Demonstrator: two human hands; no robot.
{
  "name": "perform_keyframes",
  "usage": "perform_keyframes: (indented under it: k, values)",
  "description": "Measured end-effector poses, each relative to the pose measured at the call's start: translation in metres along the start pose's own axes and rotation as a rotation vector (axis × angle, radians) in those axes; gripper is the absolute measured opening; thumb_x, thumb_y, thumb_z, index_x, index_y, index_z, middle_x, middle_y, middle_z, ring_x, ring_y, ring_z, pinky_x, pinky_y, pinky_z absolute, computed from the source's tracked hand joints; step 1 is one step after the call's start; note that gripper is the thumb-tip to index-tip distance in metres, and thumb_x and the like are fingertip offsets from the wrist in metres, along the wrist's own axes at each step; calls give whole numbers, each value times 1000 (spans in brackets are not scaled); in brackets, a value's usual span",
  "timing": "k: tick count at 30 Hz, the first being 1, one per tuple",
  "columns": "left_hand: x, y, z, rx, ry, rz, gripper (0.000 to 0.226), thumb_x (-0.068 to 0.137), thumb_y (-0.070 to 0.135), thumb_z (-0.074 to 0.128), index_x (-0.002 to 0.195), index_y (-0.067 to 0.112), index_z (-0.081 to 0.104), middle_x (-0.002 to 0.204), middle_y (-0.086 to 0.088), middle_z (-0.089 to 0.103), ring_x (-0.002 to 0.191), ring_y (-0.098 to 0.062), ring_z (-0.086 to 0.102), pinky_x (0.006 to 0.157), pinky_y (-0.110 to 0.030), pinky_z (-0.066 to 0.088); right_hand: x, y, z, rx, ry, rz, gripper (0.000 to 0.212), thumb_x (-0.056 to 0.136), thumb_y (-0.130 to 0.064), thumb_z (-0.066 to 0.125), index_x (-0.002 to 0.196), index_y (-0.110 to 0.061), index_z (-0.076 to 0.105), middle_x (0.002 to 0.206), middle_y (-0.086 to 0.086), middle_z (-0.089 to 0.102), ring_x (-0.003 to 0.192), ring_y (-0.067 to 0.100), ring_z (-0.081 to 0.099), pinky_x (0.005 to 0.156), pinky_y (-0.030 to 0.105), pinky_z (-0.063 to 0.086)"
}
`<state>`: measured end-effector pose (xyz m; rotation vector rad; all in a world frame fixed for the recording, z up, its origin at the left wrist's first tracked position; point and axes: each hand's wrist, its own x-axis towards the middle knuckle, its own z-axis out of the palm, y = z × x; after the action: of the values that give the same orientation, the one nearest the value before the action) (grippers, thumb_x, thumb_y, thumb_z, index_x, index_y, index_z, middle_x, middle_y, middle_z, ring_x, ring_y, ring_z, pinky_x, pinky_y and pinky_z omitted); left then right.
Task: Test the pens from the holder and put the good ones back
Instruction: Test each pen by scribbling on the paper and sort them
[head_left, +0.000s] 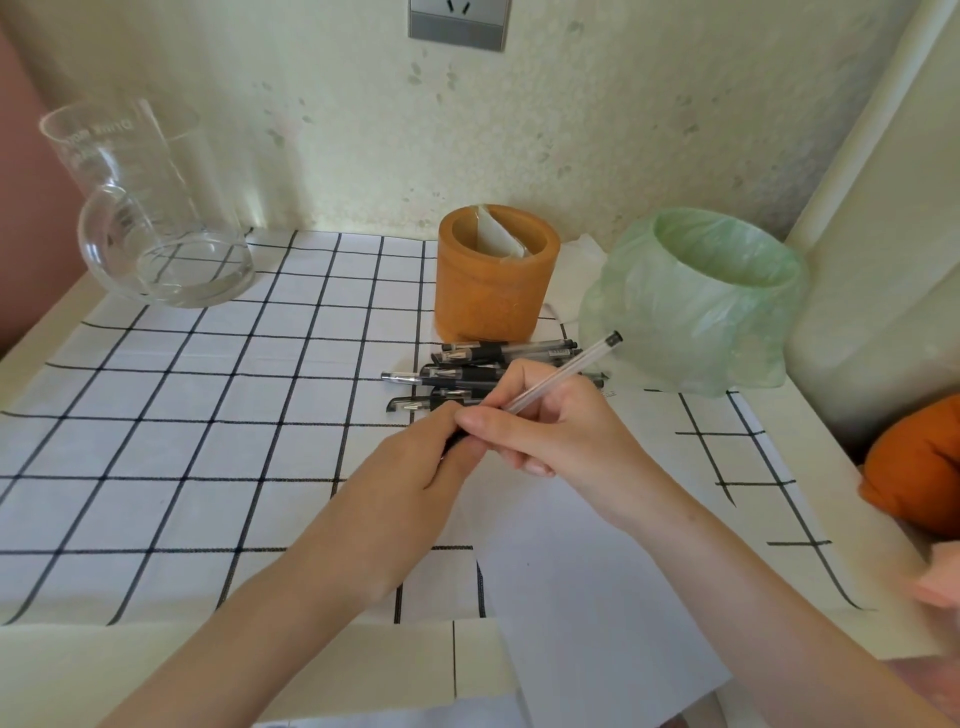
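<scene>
A clear pen (566, 373) with a black end plug slants up to the right, and my right hand (545, 426) grips its barrel. My left hand (421, 467) meets the right hand at the pen's lower end, fingers closed over the black cap or tip, which is mostly hidden. Several black-capped pens (483, 364) lie in a loose pile just beyond my hands. Behind the pile stands the orange round pen holder (493, 291), with only a pale slip of paper showing inside. A white sheet of paper (582, 571) lies under my right forearm.
A small bin lined with a green plastic bag (696, 296) sits right of the holder. A glass jug (150, 208) stands at the back left on the white checked cloth (182, 441). An orange cloth object (919, 467) lies at the right edge. The wall is close behind.
</scene>
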<state>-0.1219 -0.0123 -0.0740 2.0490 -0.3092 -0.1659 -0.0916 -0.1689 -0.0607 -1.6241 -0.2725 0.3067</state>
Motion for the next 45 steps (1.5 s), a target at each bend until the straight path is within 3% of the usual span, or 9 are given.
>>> perform_keyframes:
  k: [2,6,10,13,16,22,30,37,45]
  values:
    - [-1,2,1,23,-1,10,22,92,44,33,87,37,53,85,17,63,85,-1,57,75,-17,44,0,0,-1,-6,-10,24,19,84,-15,69,72,-11,55,49,2,55,39,8,41,39,16,30]
    - [-2,4,-1,25,0,-4,25,87,54,31,91,42,53,86,0,65,84,-19,61,82,-43,50,0,-1,-2,39,-35,51,22,78,-24,69,65,-17,53,50,5,55,38,10,40,39,19,29]
    - [1,10,-1,-52,1,31,25,90,49,40,95,34,60,76,-9,59,63,-26,45,68,-49,45,-2,-4,-6,165,-48,51,20,75,-22,67,63,-16,52,49,4,55,43,11,47,40,17,30]
    - [1,9,0,-6,-28,31,30,85,57,39,94,35,57,65,-8,53,57,-23,40,60,-42,42,-2,-6,-9,157,-46,45,20,75,-20,66,64,-13,51,47,4,54,42,12,45,40,18,30]
    - [-1,1,1,134,-25,-87,30,76,65,45,93,40,51,49,8,39,45,-7,35,49,-22,29,2,-3,-18,216,97,46,21,83,-16,63,65,-13,51,46,4,53,35,13,41,36,20,30]
    - [-2,-12,3,503,-138,-86,40,85,54,50,123,50,37,61,9,44,53,-4,44,59,-18,42,9,4,-48,225,428,3,14,93,-11,50,93,-5,63,64,12,66,53,21,60,42,24,40]
    - [0,-16,8,608,-232,-102,61,80,61,53,134,56,25,67,12,46,63,-1,45,60,-16,38,16,30,-43,-42,576,-18,32,86,-22,69,75,6,60,45,8,55,33,14,46,34,15,32]
    - [0,-19,8,623,-235,-90,64,81,61,53,135,57,20,65,12,45,59,2,42,57,-10,34,28,57,-45,-191,684,-53,41,84,-20,71,52,-13,46,42,0,43,40,11,33,44,22,28]
    - [1,-21,9,613,-227,-82,63,81,60,54,135,56,21,65,13,46,60,1,42,57,-10,34,32,70,-47,-300,738,-147,33,82,0,59,55,3,41,51,10,35,50,12,29,48,23,25]
